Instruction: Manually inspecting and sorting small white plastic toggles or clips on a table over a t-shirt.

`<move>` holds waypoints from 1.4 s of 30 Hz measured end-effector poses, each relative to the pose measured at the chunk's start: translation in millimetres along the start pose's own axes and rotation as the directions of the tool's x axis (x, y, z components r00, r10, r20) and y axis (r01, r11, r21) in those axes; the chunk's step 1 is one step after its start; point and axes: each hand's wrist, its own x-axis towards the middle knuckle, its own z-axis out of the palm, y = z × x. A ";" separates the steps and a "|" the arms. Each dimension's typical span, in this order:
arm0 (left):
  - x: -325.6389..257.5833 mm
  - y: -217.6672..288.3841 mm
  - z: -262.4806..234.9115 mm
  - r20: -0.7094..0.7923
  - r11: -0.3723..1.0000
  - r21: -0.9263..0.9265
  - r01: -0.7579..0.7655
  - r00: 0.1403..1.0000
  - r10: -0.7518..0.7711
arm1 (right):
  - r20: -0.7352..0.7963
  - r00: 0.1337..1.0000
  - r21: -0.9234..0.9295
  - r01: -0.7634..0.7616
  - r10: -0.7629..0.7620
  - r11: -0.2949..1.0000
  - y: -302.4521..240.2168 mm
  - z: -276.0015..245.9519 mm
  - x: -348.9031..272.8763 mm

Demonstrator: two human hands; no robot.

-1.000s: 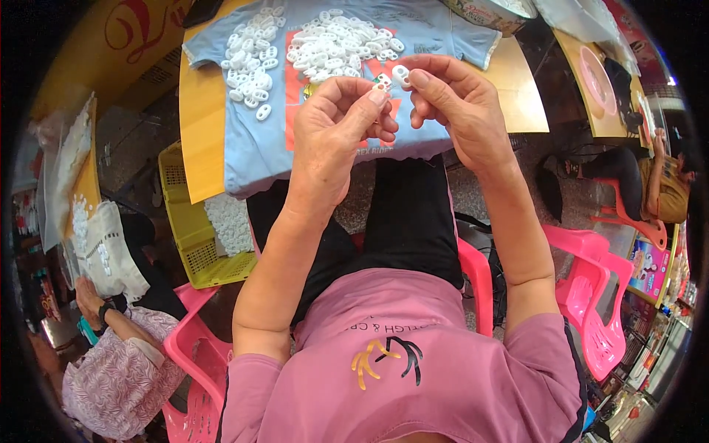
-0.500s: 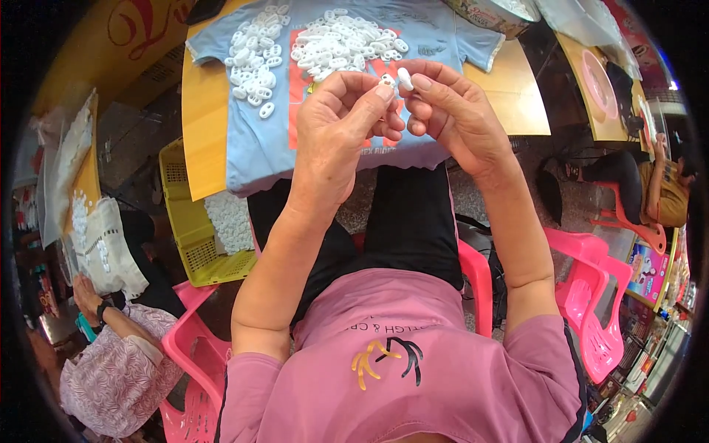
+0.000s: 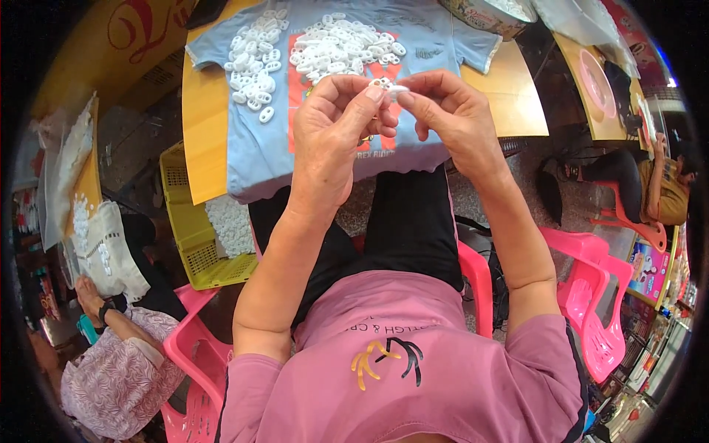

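Above the near part of a blue T-shirt (image 3: pixel 255 162) spread on the table, my two hands meet. My left hand (image 3: pixel 332 122) pinches a small white plastic piece with holes, mostly hidden by the thumb and fingers. Between thumb and fingertips, my right hand (image 3: pixel 454 118) grips another white plastic piece (image 3: pixel 398 89), seen edge-on against the left one. Whether the two pieces are joined, I cannot tell. Beyond my hands lies a large heap of white oval pieces with holes (image 3: pixel 336 46). A looser group of similar pieces (image 3: pixel 255 63) lies to its left.
A yellow crate (image 3: pixel 185 221) stands left of my legs, near a mass of small white parts (image 3: pixel 229 225). A round tin (image 3: pixel 491 16) holds white parts at the back right. Pink plastic chairs (image 3: pixel 591 295) flank me. Another person (image 3: pixel 122 369) sits at the left, one more at far right.
The white piece in my right hand has turned from upright to lying nearly flat and has come against the piece in my left hand. The right fingers have straightened somewhat.
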 end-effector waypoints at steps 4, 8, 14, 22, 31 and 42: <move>-0.4 -3.4 -0.7 -0.013 0.999 0.033 -0.013 1.000 0.014 | -0.069 0.996 0.203 -0.044 0.059 0.978 -4.7 0.1 0.9; -0.4 -6.7 0.3 -0.011 0.997 0.072 -0.015 1.000 0.016 | -0.173 0.984 0.299 0.027 0.027 0.954 -4.7 9.3 0.8; -0.2 -7.6 2.8 -0.017 0.997 0.072 -0.025 1.000 0.026 | -0.222 0.975 0.269 0.087 -0.026 0.959 -1.2 16.1 -2.2; -1.8 -8.7 5.4 -0.035 0.997 0.073 -0.018 0.999 0.020 | -0.248 0.968 0.283 0.113 -0.041 0.952 3.1 21.1 -4.4; -0.9 -8.1 4.9 -0.048 0.997 0.073 -0.020 0.999 0.024 | -0.286 0.956 0.259 0.148 -0.071 0.954 4.5 24.3 -4.1; -2.3 -4.9 -1.0 -0.066 0.979 0.204 -0.016 0.997 0.030 | -0.169 0.969 -0.057 0.173 -0.180 0.983 -0.9 22.1 -4.6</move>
